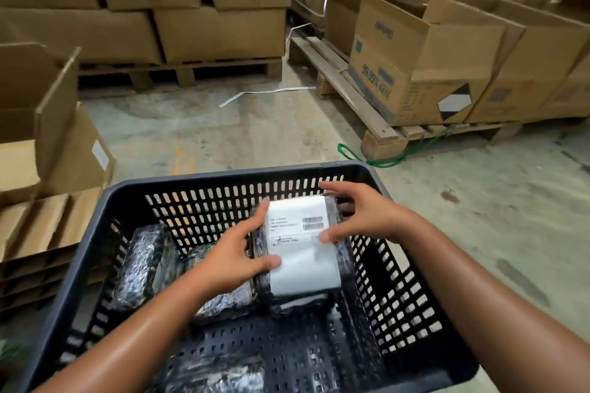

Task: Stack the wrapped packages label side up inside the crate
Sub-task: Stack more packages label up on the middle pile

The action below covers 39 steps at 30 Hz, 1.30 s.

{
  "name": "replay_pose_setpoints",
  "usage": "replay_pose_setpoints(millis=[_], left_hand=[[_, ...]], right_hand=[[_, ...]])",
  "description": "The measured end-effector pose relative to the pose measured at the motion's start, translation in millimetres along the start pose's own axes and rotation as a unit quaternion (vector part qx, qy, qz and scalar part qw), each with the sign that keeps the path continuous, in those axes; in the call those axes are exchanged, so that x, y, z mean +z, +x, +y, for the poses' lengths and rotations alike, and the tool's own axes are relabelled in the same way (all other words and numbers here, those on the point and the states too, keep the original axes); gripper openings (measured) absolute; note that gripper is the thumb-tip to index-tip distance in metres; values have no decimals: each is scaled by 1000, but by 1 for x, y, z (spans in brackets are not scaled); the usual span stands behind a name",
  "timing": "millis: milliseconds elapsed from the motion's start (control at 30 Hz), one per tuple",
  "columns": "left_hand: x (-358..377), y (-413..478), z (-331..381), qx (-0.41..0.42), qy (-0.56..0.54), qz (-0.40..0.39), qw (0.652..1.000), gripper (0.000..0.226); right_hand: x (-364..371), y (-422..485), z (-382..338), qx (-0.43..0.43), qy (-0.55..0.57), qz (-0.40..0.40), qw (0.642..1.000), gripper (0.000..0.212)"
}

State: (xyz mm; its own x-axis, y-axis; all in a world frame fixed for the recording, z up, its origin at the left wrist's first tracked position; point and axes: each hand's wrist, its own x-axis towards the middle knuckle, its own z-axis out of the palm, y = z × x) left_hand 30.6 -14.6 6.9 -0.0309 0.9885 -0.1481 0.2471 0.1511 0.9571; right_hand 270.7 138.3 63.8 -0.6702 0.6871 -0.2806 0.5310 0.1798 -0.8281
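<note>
Left hand (233,260) clamped on the left edge of the labelled package (300,244), thumb on the white label, fingers along the black wrap. Right hand (360,214) spread over the far right corner, thumb pressing the label, fingertips (325,185) past the far edge. Package held label up, inside the crate (415,290) toward its right side, sitting on or just above another wrapped package (297,303) (contact not clear). More wrapped packages left of it: one mid-floor (223,306), one against the left wall (140,265), one at the near edge (217,373). Step in hand looks like placement of a second layer. Next move needs squaring onto the lower package, then release. Beyond the crate: concrete floor, pallets (367,112) of cardboard boxes (415,51).
</note>
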Motion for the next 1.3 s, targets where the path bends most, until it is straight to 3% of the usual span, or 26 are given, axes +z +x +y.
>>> replay_pose_setpoints(millis=[100,200,300,500,633,833,1300], left_hand=[[-6,4,-10,-60,-73,16,995,109],[-7,14,-19,-90,-110,24,990,110],[-4,24,-26,-86,-117,34,989,110],[2,32,-40,-47,34,47,997,107],[-2,34,-42,-64,198,-2,978,108],[6,28,-44,-84,278,-73,954,149],[8,28,-44,-71,197,-32,977,157]], right_hand=[[21,4,2,-19,-64,4,998,123],[35,11,1,-28,-141,8,990,128],[38,19,2,-17,-144,19,989,132],[52,25,25,-1,-232,-61,971,150],[53,24,30,38,-191,-38,980,154],[45,27,36,73,-155,-39,984,149],[43,29,30,97,-139,-37,985,150]])
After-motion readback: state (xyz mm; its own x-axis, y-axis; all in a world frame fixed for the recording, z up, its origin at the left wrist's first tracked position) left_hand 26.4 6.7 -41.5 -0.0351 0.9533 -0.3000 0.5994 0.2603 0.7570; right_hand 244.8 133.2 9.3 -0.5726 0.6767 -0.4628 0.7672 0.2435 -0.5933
